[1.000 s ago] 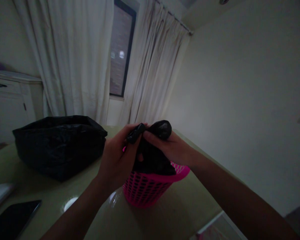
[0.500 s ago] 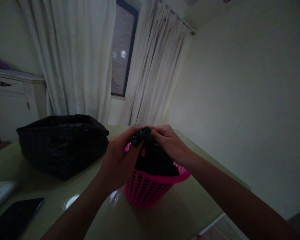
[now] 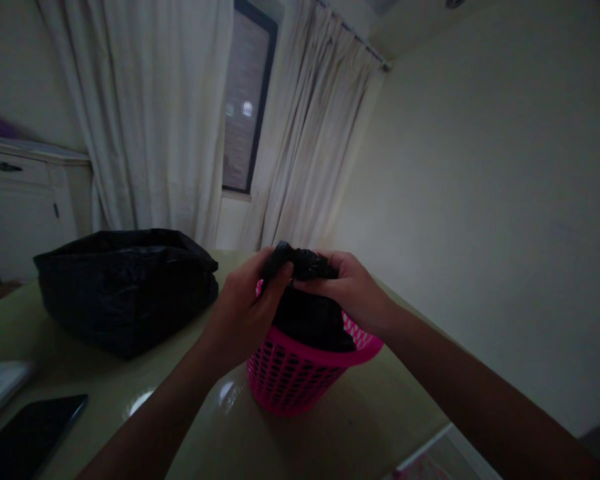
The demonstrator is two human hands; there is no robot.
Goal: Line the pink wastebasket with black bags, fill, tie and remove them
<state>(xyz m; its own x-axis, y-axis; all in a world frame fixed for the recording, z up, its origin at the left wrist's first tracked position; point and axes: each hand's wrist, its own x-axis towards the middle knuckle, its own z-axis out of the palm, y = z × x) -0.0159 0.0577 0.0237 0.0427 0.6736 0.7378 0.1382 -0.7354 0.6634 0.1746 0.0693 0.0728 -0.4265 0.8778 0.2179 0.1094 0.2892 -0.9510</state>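
Note:
A black plastic bag sits inside a pink slatted basket, its upper part bunched above the rim. My left hand is closed on the left side of the gathered plastic, thumb on top. On the other side, my right hand pinches the same plastic between thumb and fingers. Both hands are over the basket, close together. What lies in the bag, if anything, is hidden.
To the left stands a large black plastic bag with a wide top. A dark flat phone-like slab and a white flat object lie at the table's left. A curtained window and a white cabinet are behind.
My hands have moved slightly apart, the right one rightward, and more of the bunched plastic shows between them. The basket stays nearly where it was.

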